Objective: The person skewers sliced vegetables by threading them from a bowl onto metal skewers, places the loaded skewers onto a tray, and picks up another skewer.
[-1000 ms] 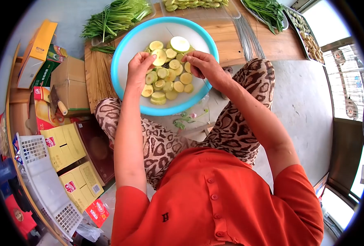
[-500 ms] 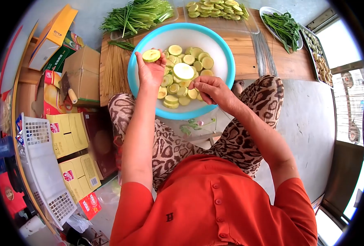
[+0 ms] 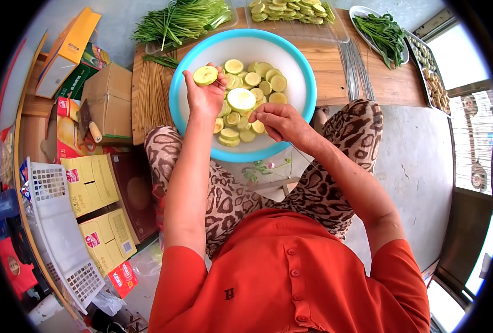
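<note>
My left hand (image 3: 206, 94) holds a round green-rimmed slice (image 3: 205, 75) between thumb and fingers, above the left side of a blue-rimmed white basin (image 3: 311, 83). Over the basin's lower right side, my right hand (image 3: 282, 122) is closed in a pinch on a thin skewer, mostly hidden by the fingers; a thin line shows below the hand. At the skewer's tip, a large pale slice (image 3: 241, 100) appears just left of the pinching fingers. Many more slices (image 3: 246, 135) lie in the basin beneath both hands.
Bamboo skewers (image 3: 151, 91) lie left of the basin, metal skewers (image 3: 355, 69) to its right. Green stalks (image 3: 182, 22), a tray of skewered slices (image 3: 291, 11) and a plate of leafy greens (image 3: 380, 39) stand behind. Cartons (image 3: 107, 100) and a white basket (image 3: 63, 222) are at left.
My right hand and the large pale slice have shifted slightly left. My left hand still holds its slice, now turned a little more toward the camera.
</note>
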The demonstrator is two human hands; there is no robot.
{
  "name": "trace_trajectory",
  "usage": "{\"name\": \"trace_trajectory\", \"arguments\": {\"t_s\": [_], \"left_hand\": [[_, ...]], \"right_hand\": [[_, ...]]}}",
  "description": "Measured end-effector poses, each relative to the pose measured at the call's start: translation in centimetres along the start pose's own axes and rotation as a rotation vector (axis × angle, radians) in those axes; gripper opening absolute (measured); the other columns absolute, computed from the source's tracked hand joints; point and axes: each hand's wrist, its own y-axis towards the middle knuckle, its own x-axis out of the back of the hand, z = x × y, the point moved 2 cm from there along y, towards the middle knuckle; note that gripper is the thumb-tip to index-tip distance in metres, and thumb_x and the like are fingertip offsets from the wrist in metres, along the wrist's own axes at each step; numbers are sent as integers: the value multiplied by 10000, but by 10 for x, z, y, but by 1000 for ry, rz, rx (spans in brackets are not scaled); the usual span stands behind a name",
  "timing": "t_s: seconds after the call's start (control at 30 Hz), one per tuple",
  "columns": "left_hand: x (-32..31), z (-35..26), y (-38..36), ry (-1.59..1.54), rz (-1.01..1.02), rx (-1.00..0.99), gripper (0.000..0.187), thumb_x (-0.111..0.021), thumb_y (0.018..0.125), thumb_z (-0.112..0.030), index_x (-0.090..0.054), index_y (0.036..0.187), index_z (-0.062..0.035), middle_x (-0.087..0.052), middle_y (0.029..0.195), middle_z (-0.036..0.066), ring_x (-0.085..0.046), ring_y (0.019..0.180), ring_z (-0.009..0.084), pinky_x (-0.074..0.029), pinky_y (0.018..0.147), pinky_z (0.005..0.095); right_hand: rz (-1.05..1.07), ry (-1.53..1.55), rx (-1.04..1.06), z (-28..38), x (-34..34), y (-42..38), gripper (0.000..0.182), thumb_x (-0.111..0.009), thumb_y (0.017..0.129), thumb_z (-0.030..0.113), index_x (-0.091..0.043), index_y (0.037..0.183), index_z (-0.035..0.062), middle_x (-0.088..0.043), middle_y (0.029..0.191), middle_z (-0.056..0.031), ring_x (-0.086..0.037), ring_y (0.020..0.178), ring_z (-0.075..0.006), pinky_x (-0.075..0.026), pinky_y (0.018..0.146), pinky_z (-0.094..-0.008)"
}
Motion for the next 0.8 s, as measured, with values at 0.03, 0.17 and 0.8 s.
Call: {"name": "trace_trajectory", "arguments": {"t_s": [0.03,0.17,0.8], "left_hand": [[0,0,0,-3,2,2,695,-296,924,-627,-561,1038,5,-599,889,141,-543,753,237,-464,697,333],[-2,-1,-2,-8,11,0,701,-282,925,-630,-561,1027,4,-597,883,139,-541,745,234,-462,692,327],[-7,3,-6,168,-177,-39,691,-252,937,-624,-561,977,-7,-608,791,134,-557,644,240,-468,573,331]], "right_hand": [[6,-10,-9,0,-1,0,221,-450,971,210,-599,979,46,-388,519,60,-329,436,-32,-229,432,-211],[10,1,-5,-5,0,3,221,-452,970,210,-600,981,47,-387,518,61,-331,436,-32,-231,433,-211],[-34,-117,20,-5,-3,3,208,-482,941,161,-626,924,12,-452,509,20,-406,430,-59,-304,431,-231]]}}
